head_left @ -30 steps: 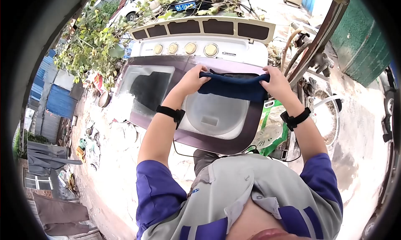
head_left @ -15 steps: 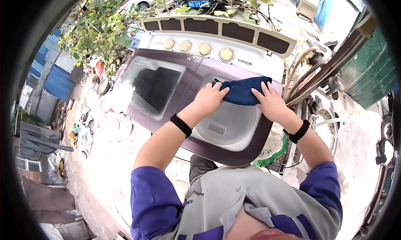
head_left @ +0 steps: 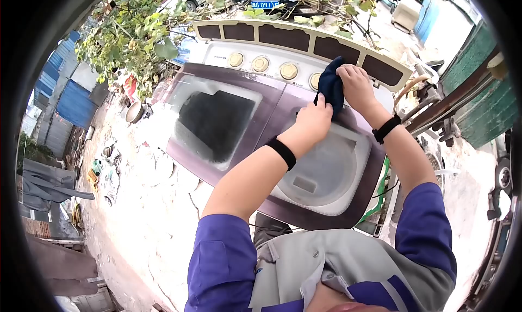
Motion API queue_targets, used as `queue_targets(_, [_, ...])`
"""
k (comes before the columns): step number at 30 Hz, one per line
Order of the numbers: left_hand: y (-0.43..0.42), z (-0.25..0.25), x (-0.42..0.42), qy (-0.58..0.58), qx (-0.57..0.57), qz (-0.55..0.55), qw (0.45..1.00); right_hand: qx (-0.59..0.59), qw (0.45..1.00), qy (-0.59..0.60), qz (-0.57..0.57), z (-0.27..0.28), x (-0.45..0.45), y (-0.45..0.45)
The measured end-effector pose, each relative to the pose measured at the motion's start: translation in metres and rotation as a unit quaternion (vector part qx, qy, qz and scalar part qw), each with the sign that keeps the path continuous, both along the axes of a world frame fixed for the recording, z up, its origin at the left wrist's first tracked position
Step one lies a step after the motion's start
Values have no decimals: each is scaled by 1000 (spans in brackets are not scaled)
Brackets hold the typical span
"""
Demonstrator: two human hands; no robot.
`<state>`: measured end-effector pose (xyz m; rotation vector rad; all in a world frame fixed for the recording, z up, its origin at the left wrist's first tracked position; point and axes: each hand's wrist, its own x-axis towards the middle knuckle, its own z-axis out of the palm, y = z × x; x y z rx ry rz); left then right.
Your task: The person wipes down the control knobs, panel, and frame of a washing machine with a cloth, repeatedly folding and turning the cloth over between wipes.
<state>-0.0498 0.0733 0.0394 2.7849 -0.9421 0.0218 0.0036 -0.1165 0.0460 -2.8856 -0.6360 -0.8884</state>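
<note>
A dark blue cloth (head_left: pixel 330 87), bunched and upright, is between my two hands over the back right of the washing machine (head_left: pixel 267 112). My left hand (head_left: pixel 315 118) has its fingers closed on the cloth's lower end. Higher up and to the right, my right hand (head_left: pixel 356 86) grips the cloth's upper right side. The cloth partly hides the rightmost dial (head_left: pixel 315 81). Below my hands, the right lid (head_left: pixel 321 173) is closed, with a round tub showing through it. A dark shape shows through the left lid (head_left: pixel 216 122).
The raised panel (head_left: pixel 283 36) stands behind the dials. Leafy vines (head_left: pixel 136 45) grow at the back left, with parked cars beyond. Pipes (head_left: pixel 448 105) and a green sheet (head_left: pixel 486 113) are at the right. A bowl (head_left: pixel 134 112) lies on the ground at the left.
The cloth has gone from stretched wide between both hands to bunched and upright. Both hands have come closer together. The machine sits further right and more tilted in view.
</note>
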Motion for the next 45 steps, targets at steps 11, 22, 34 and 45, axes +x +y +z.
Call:
queue_targets(11, [-3,-24,13,-101,35,-124,986,-56,977,174,-106,-29,22,10])
queue_targets(22, [-19,-26,0,-81,-26,-214,973,-111,974,166,-104,-19,-4,-12])
queue_targets(34, [-38,-37,27,-126,32,-104,986,-300,944,109,-80,-7,60,16])
queue_targets(45, [-62,-38,12,-113,10,-147,983,-408,906,107,-32,18,67,-6])
